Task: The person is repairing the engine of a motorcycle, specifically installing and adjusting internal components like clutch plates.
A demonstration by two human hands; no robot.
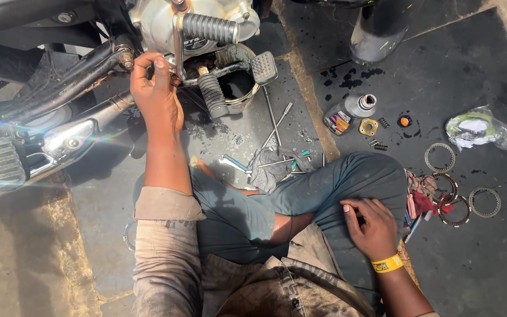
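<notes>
My left hand [156,91] reaches up under the motorcycle engine cover [159,23], fingers curled around a metal part beside the kick lever [209,27] and rubber footpeg [212,95]. What the fingers grip is hidden. My right hand [372,226], with a yellow wristband, rests on my bent knee in blue trousers [347,182] and holds nothing visible. I sit cross-legged on the dark floor.
Screwdrivers and a grey rag [271,164] lie before my legs. An oil bottle [350,111], a small metal plate, springs and an orange cap sit to the right. Several clutch rings [439,157] and a plastic bag [479,129] lie far right. The exhaust pipe [60,138] is at left.
</notes>
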